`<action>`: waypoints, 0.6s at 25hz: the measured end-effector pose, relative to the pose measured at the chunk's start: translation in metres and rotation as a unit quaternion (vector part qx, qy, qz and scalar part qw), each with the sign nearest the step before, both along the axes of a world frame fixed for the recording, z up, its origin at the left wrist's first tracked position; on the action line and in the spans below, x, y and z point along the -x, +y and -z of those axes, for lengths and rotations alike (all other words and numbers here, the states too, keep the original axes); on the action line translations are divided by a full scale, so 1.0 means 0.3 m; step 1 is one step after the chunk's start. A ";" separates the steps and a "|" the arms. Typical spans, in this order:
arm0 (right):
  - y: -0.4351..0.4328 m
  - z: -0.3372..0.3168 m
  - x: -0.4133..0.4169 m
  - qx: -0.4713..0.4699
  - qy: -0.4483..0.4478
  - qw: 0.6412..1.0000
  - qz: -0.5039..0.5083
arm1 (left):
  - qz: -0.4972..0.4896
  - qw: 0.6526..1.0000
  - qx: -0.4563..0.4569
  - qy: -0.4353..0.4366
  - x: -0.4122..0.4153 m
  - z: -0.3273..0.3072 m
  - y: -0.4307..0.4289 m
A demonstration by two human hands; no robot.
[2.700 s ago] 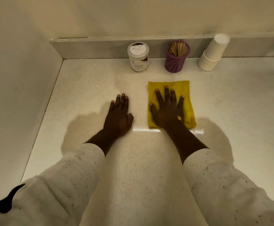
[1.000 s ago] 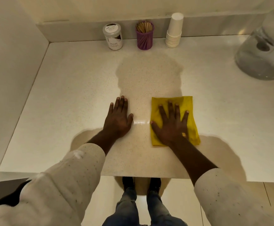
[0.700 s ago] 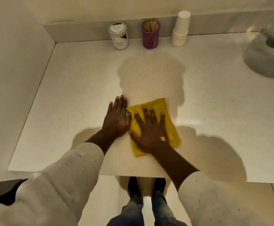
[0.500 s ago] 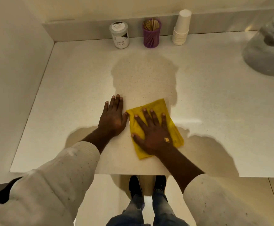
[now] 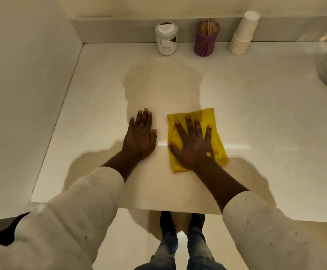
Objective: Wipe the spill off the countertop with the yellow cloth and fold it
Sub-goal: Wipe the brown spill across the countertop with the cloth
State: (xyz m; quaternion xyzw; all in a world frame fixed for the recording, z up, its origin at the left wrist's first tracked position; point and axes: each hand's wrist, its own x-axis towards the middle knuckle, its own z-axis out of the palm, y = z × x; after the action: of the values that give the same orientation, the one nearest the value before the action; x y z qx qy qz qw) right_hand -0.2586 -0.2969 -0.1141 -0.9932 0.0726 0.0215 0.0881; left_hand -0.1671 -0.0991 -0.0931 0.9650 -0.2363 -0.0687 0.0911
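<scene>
Head view: right hand (image 5: 194,145), fingers spread wide, presses the folded yellow cloth (image 5: 215,133) flat for wiping; left hand (image 5: 140,137), open-palmed and apart beside it, braces on the pale speckled countertop (image 5: 266,117).

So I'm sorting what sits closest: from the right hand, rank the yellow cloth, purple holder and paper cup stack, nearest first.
1. Yellow cloth: directly under the right hand.
2. Purple holder: back wall, straight ahead.
3. Paper cup stack: back wall, further right.
</scene>
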 end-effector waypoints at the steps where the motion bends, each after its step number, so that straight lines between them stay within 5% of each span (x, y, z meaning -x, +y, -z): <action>1: 0.039 -0.001 -0.025 0.000 0.003 1.000 -0.007 | -0.007 1.000 0.003 -0.002 -0.010 -0.003 0.028; 11: 0.325 -0.034 -0.027 -0.042 0.026 0.994 -0.092 | -0.025 0.999 -0.027 0.003 -0.029 -0.021 0.187; 15: 0.269 -0.079 -0.037 -0.138 -0.036 0.990 -0.007 | -0.035 0.999 0.024 -0.027 -0.037 -0.038 0.163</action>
State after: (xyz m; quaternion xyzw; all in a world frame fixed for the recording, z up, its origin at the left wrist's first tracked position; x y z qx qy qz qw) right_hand -0.2474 -0.2161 -0.0903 -0.9721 0.0587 -0.0039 0.2270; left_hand -0.1559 -0.0502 -0.0817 0.9717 -0.2063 -0.0336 0.1097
